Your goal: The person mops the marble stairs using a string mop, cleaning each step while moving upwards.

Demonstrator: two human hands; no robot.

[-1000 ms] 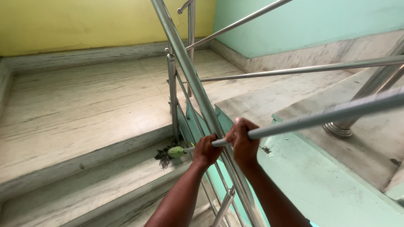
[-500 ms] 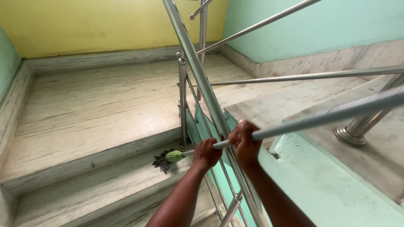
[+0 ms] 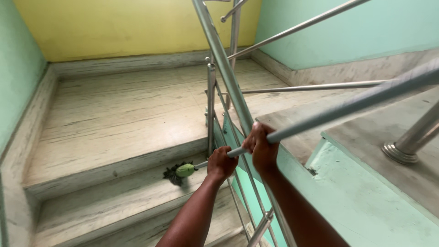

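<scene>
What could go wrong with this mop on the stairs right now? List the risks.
1. The mop handle passes between the steel railing bars, so it may knock or jam against them.
2. The left hand and right hand grip right beside the slanted rail; knuckles could get pinched.
3. The mop head lies on a polished stone step; dampness could make footing slippery.

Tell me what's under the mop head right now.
The green mop head sits on a pale marble stair step, dark strands splayed beside it. The patch directly beneath is covered, so dirt or wetness there cannot be seen.
</scene>
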